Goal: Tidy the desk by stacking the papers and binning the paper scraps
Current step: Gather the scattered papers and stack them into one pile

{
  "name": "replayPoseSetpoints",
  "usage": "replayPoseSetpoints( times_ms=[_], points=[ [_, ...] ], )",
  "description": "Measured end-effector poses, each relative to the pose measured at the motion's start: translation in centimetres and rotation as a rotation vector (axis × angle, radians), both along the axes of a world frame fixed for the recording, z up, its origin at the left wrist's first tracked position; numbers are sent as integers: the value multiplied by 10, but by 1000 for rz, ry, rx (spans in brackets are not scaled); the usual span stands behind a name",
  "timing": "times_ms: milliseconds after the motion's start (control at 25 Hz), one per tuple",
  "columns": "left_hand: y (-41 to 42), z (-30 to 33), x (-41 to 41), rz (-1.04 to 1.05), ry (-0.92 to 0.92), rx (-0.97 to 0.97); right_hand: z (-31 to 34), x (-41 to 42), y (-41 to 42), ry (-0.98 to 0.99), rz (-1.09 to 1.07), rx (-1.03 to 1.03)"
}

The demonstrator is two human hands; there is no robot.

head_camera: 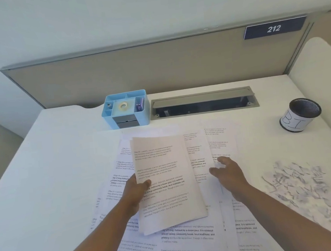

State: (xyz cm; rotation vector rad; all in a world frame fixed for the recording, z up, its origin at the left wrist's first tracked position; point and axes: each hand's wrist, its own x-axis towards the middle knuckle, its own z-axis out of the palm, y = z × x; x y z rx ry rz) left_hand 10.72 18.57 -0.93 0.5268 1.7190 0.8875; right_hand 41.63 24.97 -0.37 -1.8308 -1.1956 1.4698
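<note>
**Left hand lifts a few sheets while the right reaches over the spread papers**

At the centre of the frame the left hand holds a small bundle of printed sheets by its left edge; the thumb lies curled over the top face and the other fingers are hidden underneath, so the sheets are pinched between them; the bundle is tilted, its far end raised above the desk. Just right of centre the right hand hovers palm down with its fingers relaxed and slightly spread, holding nothing; whether the fingertips touch the page below cannot be told.

Beneath both hands the loose papers lie fanned and overlapping across the middle and lower part of the frame, printed side up, none squared together; some run out of the bottom edge. At the lower right a heap of paper scraps lies on the desk, just beside the right-hand sheets and apart from both hands. At the right edge, above the scraps, stands a black mesh cup with a white handwritten label around it, upright and well apart from the papers.

At the upper centre a light blue desk organiser sits against the partition, a roll of tape in its middle compartment; to its right a grey cable hatch stands open in the desk; a dark blue plate reading 212 is at the upper right of the partition.
</note>
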Motion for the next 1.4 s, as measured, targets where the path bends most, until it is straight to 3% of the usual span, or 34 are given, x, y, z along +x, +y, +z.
replayPoseSetpoints(
  times_ms=[240, 400, 560, 720, 920, 1160, 1400],
  points=[
    [3, -18, -3, -41, 9, -70, -4, -14, 23, 102, -95, -159],
    [1, -20, -7, -69, -8, -65, -7, -23, 24, 112, -28, -195],
    [0, -22, -10, -77, -44, -58, -3, -28, 20, -37, 59, -75],
    [0, -24, -13, -80, -88, -65, 8, -1, 32, -241, -50, 57],
    [4, -27, -17, -65, -172, -94, 26, 48, 47, -333, -1, 104],
    [3, -25, -15, -65, -155, -82, 39, 73, 47, -137, -49, 30],
    [1, -25, -15, -74, -161, -70, 16, 25, 14, -21, 89, -108]
  ],
)
